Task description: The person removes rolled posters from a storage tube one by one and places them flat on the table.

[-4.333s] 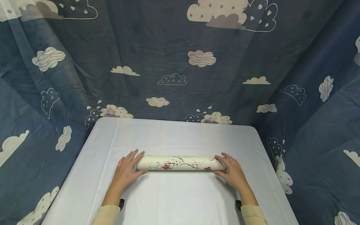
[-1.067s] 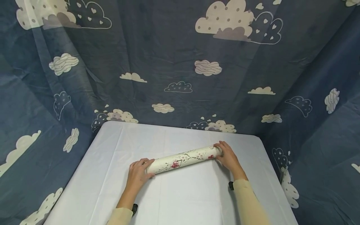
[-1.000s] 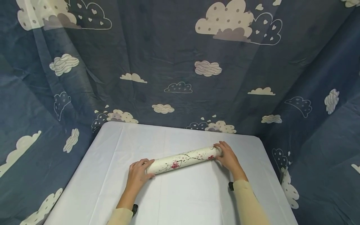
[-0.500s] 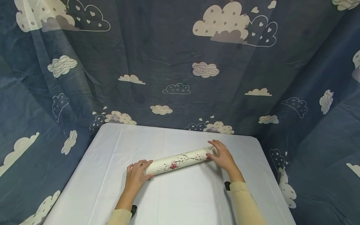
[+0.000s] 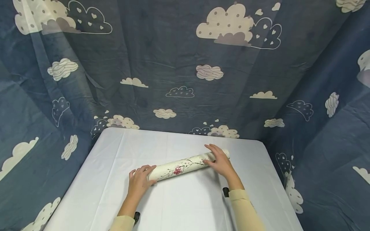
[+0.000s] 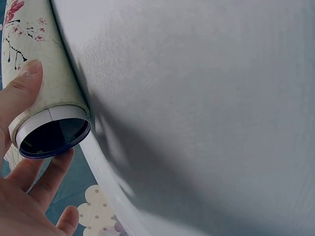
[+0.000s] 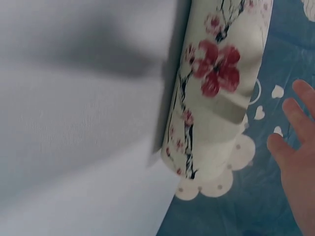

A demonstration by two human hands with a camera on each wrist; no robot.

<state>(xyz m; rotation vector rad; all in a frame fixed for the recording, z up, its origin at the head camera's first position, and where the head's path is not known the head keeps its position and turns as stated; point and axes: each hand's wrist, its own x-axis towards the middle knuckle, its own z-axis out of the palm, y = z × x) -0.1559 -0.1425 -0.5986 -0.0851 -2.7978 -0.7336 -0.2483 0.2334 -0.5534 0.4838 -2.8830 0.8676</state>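
A cream roll (image 5: 182, 167) printed with dark branches and red blossoms, like wallpaper, lies slanted on the white-covered table, its right end farther back. My left hand (image 5: 139, 182) holds its near left end. In the left wrist view the thumb (image 6: 27, 88) presses on the print and the fingers are by the hollow end, which has a white and dark blue rim. My right hand (image 5: 221, 163) hovers over the roll's right part, fingers spread. The right wrist view shows that hand (image 7: 302, 152) apart from the roll, with the roll's right end uncovered.
White cloth covers the table (image 5: 185, 205). Blue curtains (image 5: 156, 54) with cloud prints hang behind it and at both sides. A dark band (image 5: 226, 192) sits at the right wrist, and another (image 5: 137, 217) at the left.
The roll turned from level to slanted, right end farther back. Over the last second my right hand let go of the right end and moved left along the roll; my left hand stayed.
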